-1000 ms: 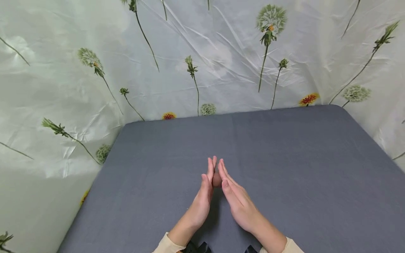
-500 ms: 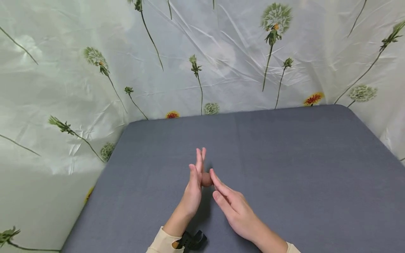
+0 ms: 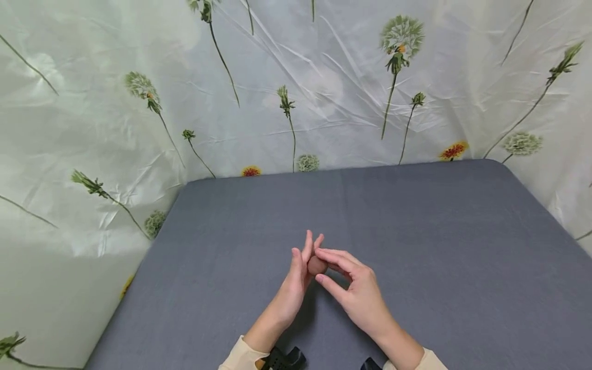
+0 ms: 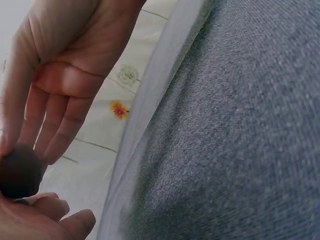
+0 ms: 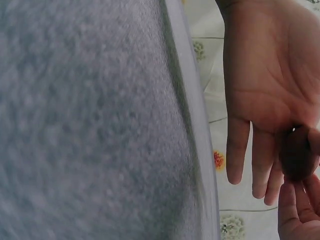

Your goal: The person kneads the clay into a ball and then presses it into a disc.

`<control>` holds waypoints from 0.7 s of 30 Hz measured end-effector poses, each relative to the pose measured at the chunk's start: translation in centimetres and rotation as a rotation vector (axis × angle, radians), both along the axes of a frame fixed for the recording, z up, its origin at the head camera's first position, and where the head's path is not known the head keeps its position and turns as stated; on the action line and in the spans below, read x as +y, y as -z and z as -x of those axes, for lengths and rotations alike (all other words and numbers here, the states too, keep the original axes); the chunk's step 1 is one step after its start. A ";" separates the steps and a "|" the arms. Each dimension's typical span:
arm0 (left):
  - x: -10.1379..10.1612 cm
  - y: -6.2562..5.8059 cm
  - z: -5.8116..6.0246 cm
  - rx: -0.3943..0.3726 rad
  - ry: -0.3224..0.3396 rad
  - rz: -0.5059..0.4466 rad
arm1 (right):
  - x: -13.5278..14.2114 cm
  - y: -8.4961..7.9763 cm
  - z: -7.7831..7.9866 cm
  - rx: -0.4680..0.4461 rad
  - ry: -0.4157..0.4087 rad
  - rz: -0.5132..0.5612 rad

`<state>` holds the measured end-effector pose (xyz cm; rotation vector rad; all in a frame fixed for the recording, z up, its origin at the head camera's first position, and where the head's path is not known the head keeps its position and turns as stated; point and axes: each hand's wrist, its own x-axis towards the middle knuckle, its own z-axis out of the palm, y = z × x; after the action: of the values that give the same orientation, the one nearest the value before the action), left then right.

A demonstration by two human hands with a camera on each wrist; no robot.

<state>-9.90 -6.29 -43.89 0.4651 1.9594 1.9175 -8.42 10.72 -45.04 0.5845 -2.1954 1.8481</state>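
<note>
In the head view, a small brown ball [image 3: 316, 266] sits between the two hands above the table. My right hand [image 3: 363, 295] pinches it, the thumb below and the bent fingers over its top. The left hand [image 3: 292, 293] is held upright with fingers straight, its palm side against or very near the ball. In the left wrist view the ball [image 4: 20, 172] looks dark, with the right hand [image 4: 65, 65] reaching down to it. The right wrist view shows the flat left palm [image 5: 272, 75] behind the ball [image 5: 298, 152]; its material cannot be told.
A grey cloth-covered table [image 3: 439, 246] spreads beneath the hands. Behind it and at both sides hangs a pale, shiny sheet [image 3: 333, 82] printed with dandelions and other flowers. A black wrist strap mount [image 3: 284, 358] sits by the left cuff.
The right hand has gone from lying nearly flat against the ball to pinching it between thumb and fingers. The left hand remains upright, after shifting left and then back right.
</note>
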 end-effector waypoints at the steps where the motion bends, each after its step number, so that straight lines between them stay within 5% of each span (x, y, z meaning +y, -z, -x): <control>1: 0.1 0.0 0.0 0.000 -0.008 0.001 | 0.1 0.0 0.1 0.006 0.011 -0.003; 10: -0.4 -0.1 0.8 0.003 -0.247 0.000 | 1.7 -0.5 0.9 -0.112 0.023 0.028; 14: -0.5 -0.2 1.1 0.032 -0.275 0.020 | 3.1 -0.9 1.5 -0.168 0.025 0.016; 21: -0.9 -0.2 1.1 0.005 -0.285 0.015 | 6.4 -1.3 3.3 -0.234 0.080 -0.158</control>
<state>-10.95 -7.18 -43.73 0.1939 2.1371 2.0670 -11.70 17.12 -43.78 0.3148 -2.4921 1.7936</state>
